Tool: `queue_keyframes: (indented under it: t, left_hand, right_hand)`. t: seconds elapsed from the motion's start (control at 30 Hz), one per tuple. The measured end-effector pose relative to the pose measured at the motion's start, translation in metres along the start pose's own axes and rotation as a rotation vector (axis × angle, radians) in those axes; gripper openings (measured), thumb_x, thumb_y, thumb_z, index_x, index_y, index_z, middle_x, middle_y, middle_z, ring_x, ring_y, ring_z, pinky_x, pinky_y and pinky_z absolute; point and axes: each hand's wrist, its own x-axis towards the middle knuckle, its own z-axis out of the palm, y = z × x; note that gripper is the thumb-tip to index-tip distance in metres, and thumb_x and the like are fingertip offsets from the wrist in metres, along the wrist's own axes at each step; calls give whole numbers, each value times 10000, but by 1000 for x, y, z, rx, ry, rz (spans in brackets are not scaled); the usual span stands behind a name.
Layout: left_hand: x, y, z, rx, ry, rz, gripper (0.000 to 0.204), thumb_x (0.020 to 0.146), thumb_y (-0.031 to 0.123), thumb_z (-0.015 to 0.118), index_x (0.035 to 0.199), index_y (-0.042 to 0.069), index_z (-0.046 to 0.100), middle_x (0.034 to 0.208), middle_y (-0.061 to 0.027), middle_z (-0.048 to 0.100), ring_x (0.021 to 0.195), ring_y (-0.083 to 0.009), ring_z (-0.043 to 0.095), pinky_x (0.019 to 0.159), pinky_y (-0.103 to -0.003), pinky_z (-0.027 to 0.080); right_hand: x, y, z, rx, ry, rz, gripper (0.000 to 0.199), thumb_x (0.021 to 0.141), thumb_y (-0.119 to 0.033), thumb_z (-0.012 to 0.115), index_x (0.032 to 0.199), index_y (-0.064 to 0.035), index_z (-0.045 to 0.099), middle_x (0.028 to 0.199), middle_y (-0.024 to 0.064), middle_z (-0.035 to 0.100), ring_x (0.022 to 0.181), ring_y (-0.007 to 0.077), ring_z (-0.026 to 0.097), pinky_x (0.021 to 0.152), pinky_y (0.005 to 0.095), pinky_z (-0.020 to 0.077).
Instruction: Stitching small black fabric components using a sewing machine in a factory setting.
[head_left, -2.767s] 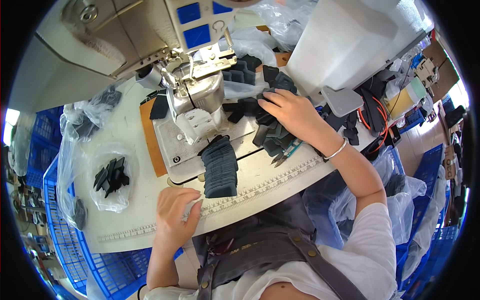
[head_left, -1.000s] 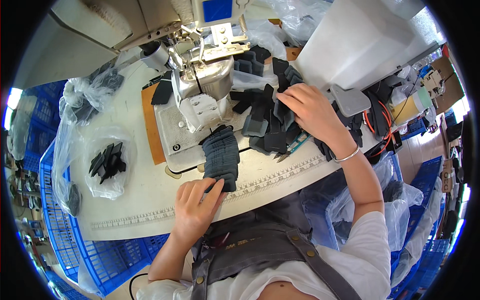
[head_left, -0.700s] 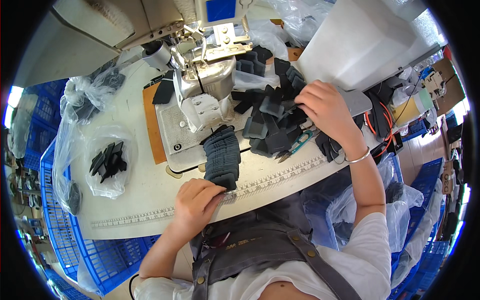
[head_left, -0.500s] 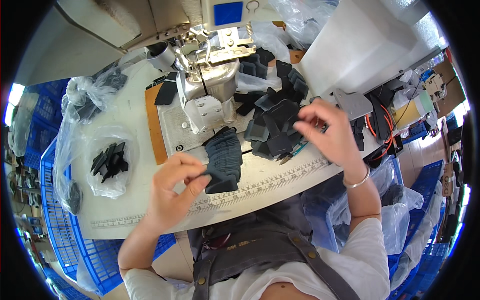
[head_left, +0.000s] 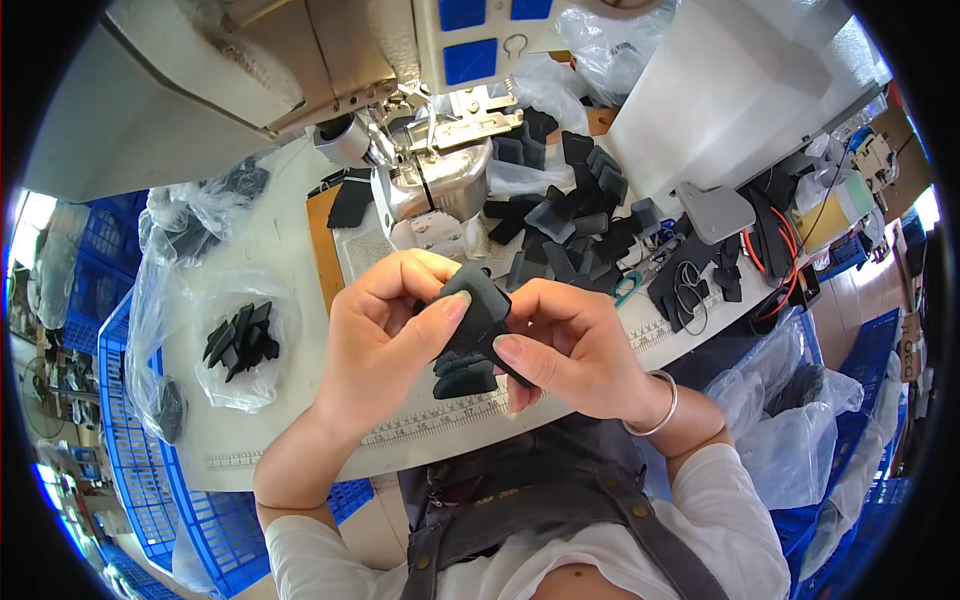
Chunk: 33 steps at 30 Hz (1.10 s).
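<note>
Pinched between my two hands are dark fabric pieces (head_left: pixel 474 312), held in front of the sewing machine (head_left: pixel 440 185). My left hand (head_left: pixel 385 325) has its thumb on the upper left of the pieces, fingers behind. My right hand (head_left: pixel 580 350) grips their lower right edge between thumb and fingers. Whether they are two layers or more, I cannot tell. Just below them, a stack of dark pieces (head_left: pixel 465 380) lies on the table by the printed ruler strip (head_left: pixel 430 425); my hands hide part of it. Behind my right hand spreads a loose heap of similar pieces (head_left: pixel 580 220).
More dark pieces sit on a clear plastic bag (head_left: pixel 255 390) at the left. Blue crates (head_left: pixel 210 520) stand against the table's left edge. To the right lie scissors (head_left: pixel 628 288), a grey metal plate (head_left: pixel 715 212) and orange cords (head_left: pixel 785 245). The machine head overhangs the back.
My right hand has come left from the heap to meet my left hand, which has risen from the stack. Both now hold fabric pieces together. The view has shifted slightly.
</note>
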Motion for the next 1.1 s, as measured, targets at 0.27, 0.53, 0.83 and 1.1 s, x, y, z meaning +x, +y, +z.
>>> queue_keyframes:
  t: [0.27,0.53,0.83,1.1]
  left_hand:
    - [-3,2,3,-31,-35,56,120,815,41,561,769,5,457,937,-92,529,821,-91,477,737,-237,404]
    - [-4,2,3,-4,-12,89,119,807,23,558,766,5,448,933,-99,527,822,-93,478,738,-236,402]
    - [-2,7,0,-13,-30,36,122,796,15,572,757,10,456,929,-101,532,794,-89,489,681,-225,423]
    - [-2,6,0,-10,-38,40,120,799,23,571,751,8,462,918,-98,536,787,-87,489,680,-220,417]
  right_hand:
    - [11,-1,-2,-363,-44,-244,86,797,-65,610,818,3,562,642,-18,547,503,3,461,431,152,345]
    - [6,-1,1,-240,-21,-168,133,751,-55,675,832,-1,585,685,-30,563,549,-20,437,449,141,328]
    - [9,-6,-2,-342,-45,-189,101,766,-88,651,806,-12,599,634,-11,575,523,-6,460,440,157,344]
    - [8,-9,-2,-376,-45,-212,98,769,-92,645,798,-14,593,613,-18,560,511,-2,461,436,164,348]
